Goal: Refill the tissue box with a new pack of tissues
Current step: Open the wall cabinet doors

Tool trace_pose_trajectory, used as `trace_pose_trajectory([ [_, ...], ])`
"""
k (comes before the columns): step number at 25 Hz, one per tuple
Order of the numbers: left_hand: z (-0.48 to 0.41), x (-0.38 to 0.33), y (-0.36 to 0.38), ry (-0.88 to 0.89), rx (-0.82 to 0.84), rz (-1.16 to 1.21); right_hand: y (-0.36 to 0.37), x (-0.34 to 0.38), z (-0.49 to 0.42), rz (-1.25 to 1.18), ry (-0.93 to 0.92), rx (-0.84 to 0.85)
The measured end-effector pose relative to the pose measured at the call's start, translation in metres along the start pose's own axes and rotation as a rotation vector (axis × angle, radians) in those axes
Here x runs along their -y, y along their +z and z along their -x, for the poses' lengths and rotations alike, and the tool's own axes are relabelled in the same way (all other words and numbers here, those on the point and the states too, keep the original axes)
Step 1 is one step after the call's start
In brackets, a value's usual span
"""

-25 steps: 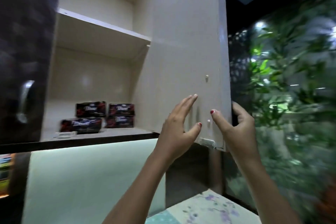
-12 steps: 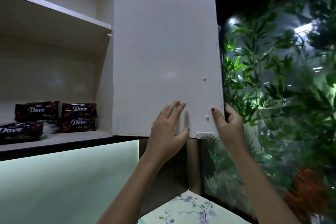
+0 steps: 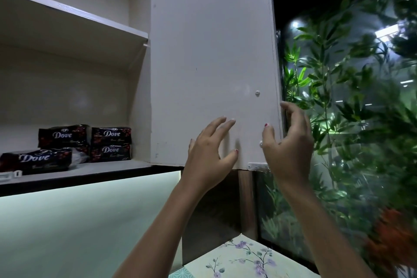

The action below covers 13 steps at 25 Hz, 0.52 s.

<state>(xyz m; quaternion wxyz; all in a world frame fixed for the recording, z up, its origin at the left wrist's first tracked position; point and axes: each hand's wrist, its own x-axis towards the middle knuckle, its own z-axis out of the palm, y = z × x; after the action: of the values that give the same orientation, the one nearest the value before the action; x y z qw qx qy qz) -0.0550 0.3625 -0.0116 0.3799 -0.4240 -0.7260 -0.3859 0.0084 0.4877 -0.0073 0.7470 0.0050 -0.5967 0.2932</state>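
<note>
Several dark tissue packs (image 3: 110, 143) marked "Dove" lie stacked on the lower shelf of an open wall cabinet, at the left. The white cabinet door (image 3: 212, 61) stands swung open in the middle of the view. My left hand (image 3: 208, 153) rests flat against the door's inner face near its bottom edge, fingers spread. My right hand (image 3: 290, 142) curls around the door's right edge, thumb on the inner face and fingers behind it. No tissue box is in view.
An upper shelf (image 3: 74, 18) spans the cabinet above the packs. A small white latch piece (image 3: 9, 175) lies on the lower shelf's front. Green plants behind glass (image 3: 352, 97) fill the right side. A floral cloth surface (image 3: 243, 259) lies below, and a lit wall panel (image 3: 79, 221) sits under the cabinet.
The view has swung to the right and closer, so the packs sit further left. Both hands stay on the door's lower right corner, and the door faces me more squarely.
</note>
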Motion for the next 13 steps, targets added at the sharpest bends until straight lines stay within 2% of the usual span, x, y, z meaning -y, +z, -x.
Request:
trace_pose_trajectory([
  [2, 0.006, -0.001, -0.026, 0.033, -0.056, -0.03, 0.006, 0.024, 0.009, 0.092, -0.172, 0.0],
  [4, 0.015, 0.0, -0.063, 0.05, -0.17, -0.038, 0.019, 0.05, 0.024, 0.029, -0.231, 0.067],
  [8, 0.05, 0.028, -0.158, 0.02, -0.343, -0.138, 0.063, 0.116, 0.069, -0.276, -0.075, 0.202],
  [10, 0.071, 0.049, -0.208, -0.029, -0.349, -0.284, 0.094, 0.152, 0.091, -0.416, 0.049, 0.26],
  [13, 0.104, 0.078, -0.279, -0.134, -0.32, -0.493, 0.148, 0.208, 0.125, -0.572, 0.166, 0.459],
])
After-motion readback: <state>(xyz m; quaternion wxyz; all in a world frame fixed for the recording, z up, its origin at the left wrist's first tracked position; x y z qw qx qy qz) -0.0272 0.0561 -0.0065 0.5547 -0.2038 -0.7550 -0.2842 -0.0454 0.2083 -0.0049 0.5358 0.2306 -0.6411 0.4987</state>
